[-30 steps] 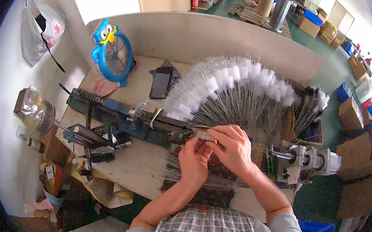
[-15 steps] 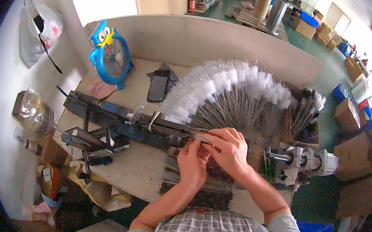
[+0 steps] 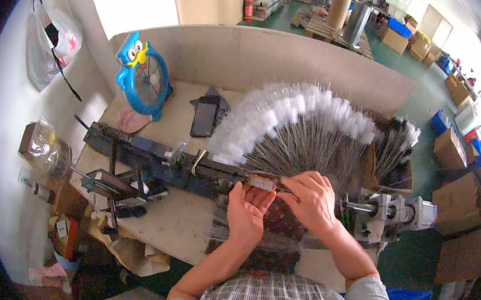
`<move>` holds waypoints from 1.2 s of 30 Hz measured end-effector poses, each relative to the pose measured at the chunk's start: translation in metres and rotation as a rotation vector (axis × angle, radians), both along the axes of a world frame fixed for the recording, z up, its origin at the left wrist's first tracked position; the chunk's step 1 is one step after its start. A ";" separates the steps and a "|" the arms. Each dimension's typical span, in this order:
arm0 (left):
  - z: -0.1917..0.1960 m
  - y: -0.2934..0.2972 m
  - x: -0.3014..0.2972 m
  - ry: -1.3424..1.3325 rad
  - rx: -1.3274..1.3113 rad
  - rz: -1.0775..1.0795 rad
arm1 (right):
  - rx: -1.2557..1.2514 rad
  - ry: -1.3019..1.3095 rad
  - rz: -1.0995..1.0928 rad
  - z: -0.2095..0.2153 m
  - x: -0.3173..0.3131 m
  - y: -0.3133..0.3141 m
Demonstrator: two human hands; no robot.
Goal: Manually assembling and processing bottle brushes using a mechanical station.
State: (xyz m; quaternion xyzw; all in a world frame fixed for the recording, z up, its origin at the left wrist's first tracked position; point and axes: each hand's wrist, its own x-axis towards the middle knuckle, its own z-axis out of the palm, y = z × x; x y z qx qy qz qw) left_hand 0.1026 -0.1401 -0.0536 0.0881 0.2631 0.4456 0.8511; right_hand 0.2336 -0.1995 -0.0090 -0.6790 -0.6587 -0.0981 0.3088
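My left hand [image 3: 247, 211] is turned palm up, its fingers half curled and the thumb apart. Its fingertips lie at the near edge of a small white bristle brush [image 3: 261, 182], and whether they touch it is hard to tell. My right hand [image 3: 310, 198] is closed in a pinch at the right end of that brush, where a thin wire stem seems to run between thumb and fingers. Just left of the brush is the end of a long dark metal bench fixture [image 3: 163, 165]. Beyond my hands, many wire-stemmed white brushes [image 3: 289, 110] fan out.
A motor-driven shaft unit [image 3: 390, 210] stands right of my right forearm. Darker-stemmed brushes [image 3: 397, 139] fill a box behind it. On the table lie a phone [image 3: 204, 118] and a blue cartoon fan [image 3: 145, 81]. A low board [image 3: 276, 44] borders the table's far side.
My hands have drawn slightly apart; the right moved right. My left hand has unfolded palm up, and the white brush now shows between them.
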 end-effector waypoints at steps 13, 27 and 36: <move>-0.003 -0.010 -0.010 0.252 0.174 -0.186 | -0.029 0.120 0.063 -0.006 0.008 -0.018; -0.087 0.042 -0.205 0.503 -0.020 0.252 | -0.693 0.327 -0.013 -0.091 0.004 -0.102; -0.076 0.102 -0.370 0.869 0.091 0.569 | -0.749 0.255 0.008 -0.053 0.024 -0.087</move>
